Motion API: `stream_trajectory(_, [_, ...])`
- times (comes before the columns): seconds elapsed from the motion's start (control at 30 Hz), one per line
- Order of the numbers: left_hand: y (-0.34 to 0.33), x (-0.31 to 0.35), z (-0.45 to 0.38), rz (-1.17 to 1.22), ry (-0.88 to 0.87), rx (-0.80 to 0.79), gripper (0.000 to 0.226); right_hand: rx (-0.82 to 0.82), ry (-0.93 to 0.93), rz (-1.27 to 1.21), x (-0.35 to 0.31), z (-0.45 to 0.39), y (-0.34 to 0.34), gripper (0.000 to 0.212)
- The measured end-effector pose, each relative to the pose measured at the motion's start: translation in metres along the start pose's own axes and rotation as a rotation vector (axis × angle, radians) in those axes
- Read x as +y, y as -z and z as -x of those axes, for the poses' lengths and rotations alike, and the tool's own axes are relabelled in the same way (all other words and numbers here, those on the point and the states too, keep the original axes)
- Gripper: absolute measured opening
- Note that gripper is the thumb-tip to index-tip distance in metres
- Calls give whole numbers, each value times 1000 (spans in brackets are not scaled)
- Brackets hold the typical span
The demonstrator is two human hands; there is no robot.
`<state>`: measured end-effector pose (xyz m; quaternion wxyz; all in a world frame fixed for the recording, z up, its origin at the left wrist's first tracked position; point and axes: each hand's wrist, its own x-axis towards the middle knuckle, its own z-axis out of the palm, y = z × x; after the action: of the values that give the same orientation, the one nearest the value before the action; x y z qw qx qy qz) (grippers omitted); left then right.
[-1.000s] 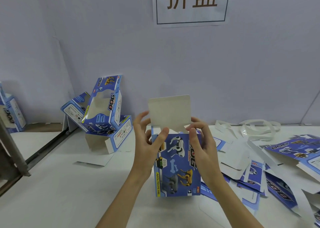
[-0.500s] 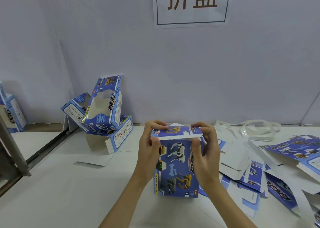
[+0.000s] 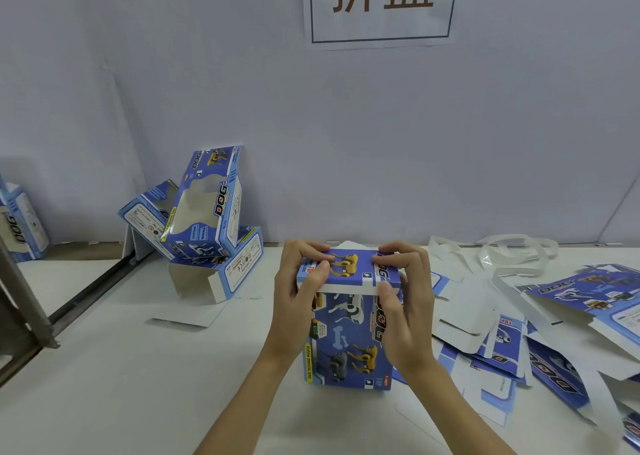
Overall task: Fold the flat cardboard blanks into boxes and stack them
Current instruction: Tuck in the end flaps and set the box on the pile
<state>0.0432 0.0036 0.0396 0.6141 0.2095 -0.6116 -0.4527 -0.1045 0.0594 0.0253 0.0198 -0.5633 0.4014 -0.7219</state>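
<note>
Both hands, left (image 3: 300, 300) and right (image 3: 406, 311), grip the box (image 3: 348, 342) (fingers curled over its top flap).

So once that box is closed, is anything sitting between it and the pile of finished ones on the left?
Nothing visible does. The box is held by the left hand and right hand; bare table lies between it and the folded boxes.
</note>
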Motion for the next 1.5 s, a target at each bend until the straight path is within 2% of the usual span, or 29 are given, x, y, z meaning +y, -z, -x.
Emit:
stream_trajectory(0.13, [2,-3,0,29,1,17,36,-1,1,30,1,1,-2,27])
stream_trajectory(0.23, [-1,2,-1,41,21,-6,41,-24,-41,-23,1,0,1,29])
stream_trajectory(0.3, [-3,8,-2,43,3,-50,47,-49,-123,-104,-2,-3,3,34])
stream_trajectory(0.43, [-1,20,-5,7,-16,-169,40,-61,-350,-296,-14,-20,11,34])
stream_trajectory(0.5, [-1,26,-9,-22,10,-156,39,-96,-381,-277,-20,-30,15,33])
stream_trajectory(0.6, [1,30,-12,-30,18,-118,25,-167,-415,-228,-29,-35,15,38])
stream_trajectory(0.7, [3,30,-12,-51,5,-95,20,-169,-387,-176,-35,-33,11,29])
stream_trajectory(0.77, [2,29,-10,-59,10,-93,27,-146,-331,-157,-37,-31,9,21])
stream_trajectory(0.9, [-1,29,-9,-85,-10,-87,39,-133,-313,-148,-35,-31,8,18])
stream_trajectory(1.0, [-3,25,-8,-105,-16,-125,44,-132,-358,-163,-29,-29,9,31])
stream_trajectory(1.1, [-4,21,-8,-117,32,-60,31,-244,-362,-101,-22,-22,11,43])
stream_trajectory(1.23, [-6,15,-9,-87,46,34,58,-288,-398,-40,-15,-20,12,35])
stream_trajectory(1.4, [-6,16,-8,-88,22,2,54,-289,-371,-69,-18,-23,12,33])
stream_trajectory(1.5, [-7,16,-6,-100,-25,0,67,-283,-352,-74,-16,-23,14,32])
